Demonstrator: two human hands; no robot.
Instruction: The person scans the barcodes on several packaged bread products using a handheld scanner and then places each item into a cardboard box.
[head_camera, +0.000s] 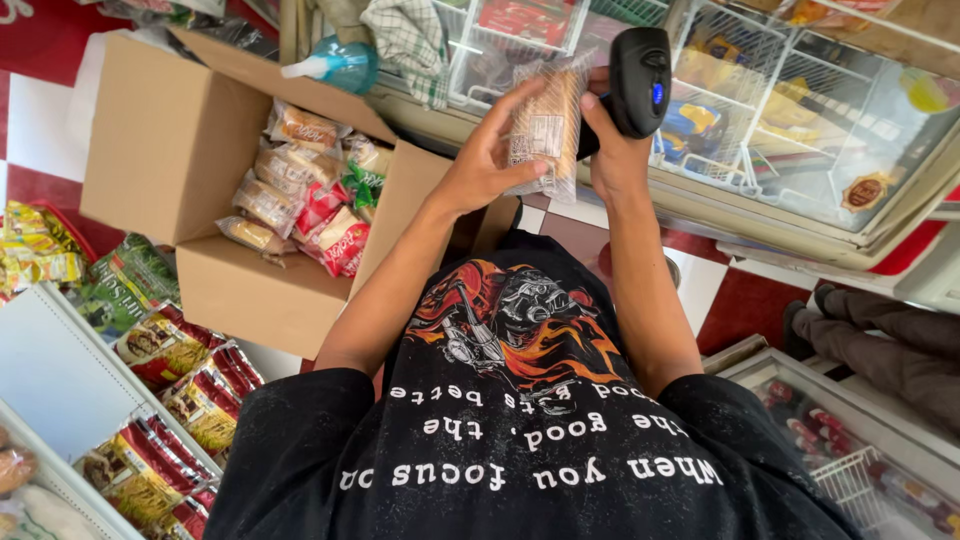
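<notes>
Currently, the left hand (490, 160) holds a clear snack packet (546, 128) upright in front of the chest, its fingers (515, 105) clamped on the packet's left edge and its thumb pressed against the lower front; the packet contains long tan biscuits and carries a printed label panel on its near face; the right hand (612, 150) grips a black handheld scanner (640, 78), fingers wrapped tight around the handle, with the scanner head just right of the packet's top and touching or nearly touching it; a small blue light shows on the scanner body; both hands are raised above a glass-topped chest freezer (800, 190) whose white wire baskets hold packaged goods; to the left, an open cardboard box (180, 140) sits with its flaps spread, filled with similar wrapped snack packets in clear, red and green wrappers; a teal spray bottle (335, 62) lies beside the box's far flap, near a checked cloth (410, 40); at lower left, a white shelf rack (60, 370) carries rows of red and yellow packets; at far right, another person's legs (870, 335) in dark trousers rest on the red and white floor.
</notes>
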